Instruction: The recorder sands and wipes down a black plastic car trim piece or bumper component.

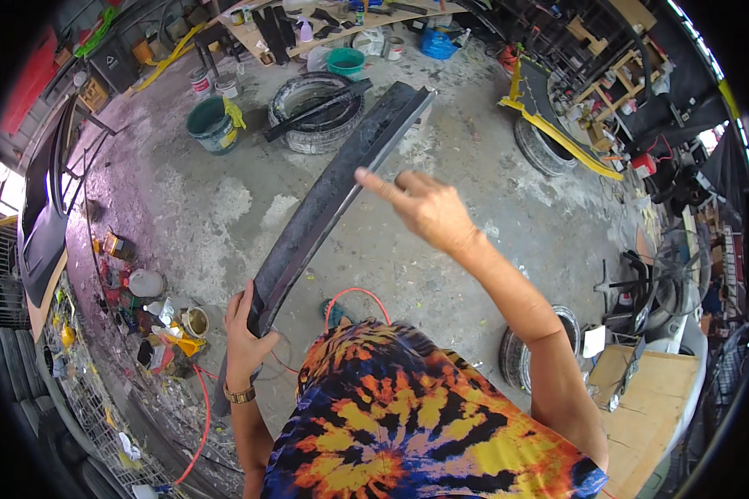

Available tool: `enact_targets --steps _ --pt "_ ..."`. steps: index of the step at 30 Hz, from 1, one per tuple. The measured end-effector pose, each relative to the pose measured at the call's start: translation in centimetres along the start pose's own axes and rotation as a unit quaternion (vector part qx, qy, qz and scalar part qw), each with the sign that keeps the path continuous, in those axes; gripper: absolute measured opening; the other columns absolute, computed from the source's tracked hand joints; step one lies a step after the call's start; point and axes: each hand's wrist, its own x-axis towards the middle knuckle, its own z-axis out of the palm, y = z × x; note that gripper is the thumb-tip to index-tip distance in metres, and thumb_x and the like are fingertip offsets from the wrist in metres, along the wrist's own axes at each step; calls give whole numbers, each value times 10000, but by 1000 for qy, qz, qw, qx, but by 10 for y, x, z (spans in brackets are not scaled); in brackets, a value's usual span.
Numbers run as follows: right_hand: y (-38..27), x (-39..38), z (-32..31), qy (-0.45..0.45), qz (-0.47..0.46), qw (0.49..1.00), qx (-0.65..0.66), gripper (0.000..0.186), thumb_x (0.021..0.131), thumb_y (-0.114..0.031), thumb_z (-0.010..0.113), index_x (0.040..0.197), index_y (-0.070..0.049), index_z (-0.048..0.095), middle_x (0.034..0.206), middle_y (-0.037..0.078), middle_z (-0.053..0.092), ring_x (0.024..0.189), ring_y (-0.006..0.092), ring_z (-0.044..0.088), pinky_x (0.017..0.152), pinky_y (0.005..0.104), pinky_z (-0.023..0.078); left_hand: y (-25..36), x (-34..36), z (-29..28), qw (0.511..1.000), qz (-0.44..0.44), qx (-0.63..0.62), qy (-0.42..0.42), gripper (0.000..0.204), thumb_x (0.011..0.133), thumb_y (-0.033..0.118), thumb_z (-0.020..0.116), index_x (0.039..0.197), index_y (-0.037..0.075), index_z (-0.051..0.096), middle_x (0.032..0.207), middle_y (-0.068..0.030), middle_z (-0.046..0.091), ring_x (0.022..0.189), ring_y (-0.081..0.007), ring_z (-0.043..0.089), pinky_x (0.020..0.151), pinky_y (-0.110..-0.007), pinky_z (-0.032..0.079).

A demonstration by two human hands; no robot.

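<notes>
Two hands, one long part: a long black trim panel (333,195) is held up over the concrete floor (466,175); it runs from lower left of centre to upper centre of the frame
Floor: grey, stained concrete is seen across the middle; a stack of tyres (316,112) with a dark strip laid over it lies at upper centre; a green bucket (210,125) stands just left of it; a workbench (341,21) crowded with bottles and tools is set along the top edge
Panel handling: judged stiff but springy, light for its length, since one hand carries its lower end; the surface looks dusty and scuffed, so a slip is thought unlikely; the thin edges are probably best avoided; a hold near each end, or one end and the middle, is judged steadiest
Left hand (245,333): closed round the panel's lower end, thumb on top; a gold bracelet is worn at the wrist
Right hand (424,208): raised beside the panel's middle, forefinger stretched to its edge, other fingers loosely curled; nothing is gripped; whether the fingertip touches cannot be told
Clutter: cans and bottles (146,299) are heaped at lower left
Hidden: the panel's underside and its lowest tip behind the left hand are not seen; the rim of the frame is bent and dark
</notes>
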Motion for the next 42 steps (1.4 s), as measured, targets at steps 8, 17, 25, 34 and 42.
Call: enact_targets --steps 8,17,25,34,42 --pt "2 81 54 59 55 996 38 836 810 -36 643 1570 -313 433 787 53 541 714 240 657 581 388 589 -7 56 -34 981 20 144 130 1041 588 182 749 1570 113 413 1305 -152 520 1265 -356 487 1107 -510 304" --pt "-32 168 169 -19 -93 982 163 899 801 -43 638 1604 -341 364 792 38 567 718 219 664 566 359 583 -41 147 -48 975 -55 143 158 1033 596 165 728 1577 112 406 1327 -168 513 1288 -360 472 1131 -515 285" --pt "181 332 301 45 253 909 327 653 929 -81 629 1537 -247 459 959 169 702 779 379 680 723 474 545 -69 271 -53 970 -179 78 143 1036 595 111 716 1582 100 402 1329 -173 514 1273 -368 483 1133 -467 309" --pt "235 153 493 -416 289 792 342 437 873 -296 702 1260 -97 661 1051 217 732 994 410 704 874 518 562 -126 388 -59 944 -237 -16 230 982 622 33 655 1568 127 411 1353 -178 479 1250 -381 493 1115 -425 362" --pt "178 223 537 -468 196 652 564 344 882 -329 706 1063 -37 714 1034 208 737 940 372 713 864 465 541 -168 463 -121 932 -241 -50 265 925 640 -8 641 1542 84 454 1337 -158 475 1258 -321 501 1123 -389 366"
